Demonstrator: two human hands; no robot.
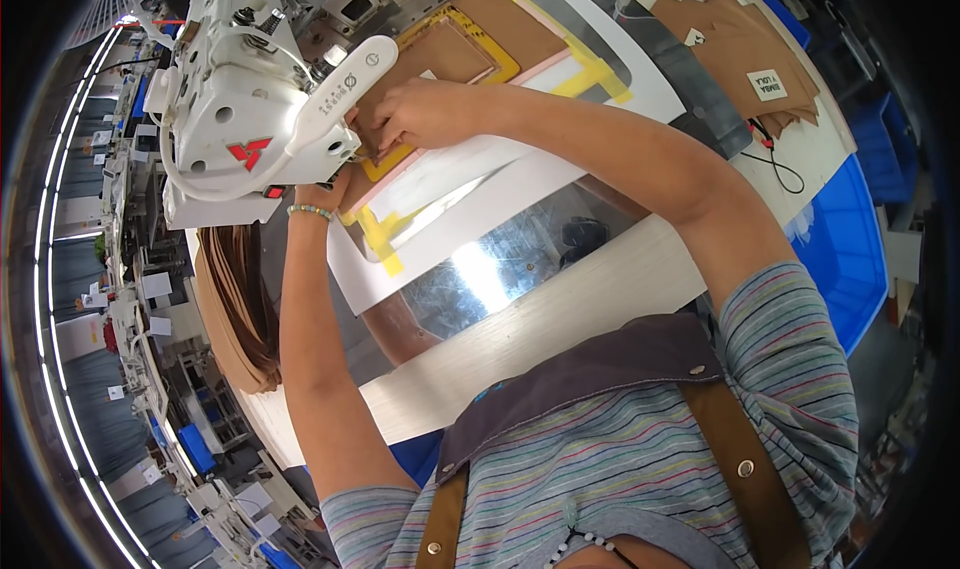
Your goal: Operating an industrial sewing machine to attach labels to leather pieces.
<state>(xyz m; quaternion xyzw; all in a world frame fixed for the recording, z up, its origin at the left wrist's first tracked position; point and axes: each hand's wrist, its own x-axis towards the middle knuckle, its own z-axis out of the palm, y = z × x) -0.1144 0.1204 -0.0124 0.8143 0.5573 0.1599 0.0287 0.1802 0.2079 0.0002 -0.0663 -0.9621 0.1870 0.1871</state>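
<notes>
My right hand (pixel 420 114) reaches over a brown piece (pixel 515 24) in a yellow-edged template (pixel 500 64), fingers bent and closed beside the needle area; what they pinch, if anything, is hidden. A large white sewing machine (pixel 225 99) covers most of my left hand (pixel 330 194), whose wrist wears a bead bracelet (pixel 310 212); its fingers are mostly out of sight near the template. Around the template lies a white board (pixel 640 104) with yellow tape strips, above a shiny metal plate (pixel 480 279).
Brown pieces with labels (pixel 730 69) lie at right near a tool with a red-and-black handle (pixel 760 139). Blue bins (pixel 850 249) stand beyond the right table edge (pixel 835 139). Brown strips (pixel 230 299) lie at left. Rows of other workstations (pixel 150 299) fill the far left.
</notes>
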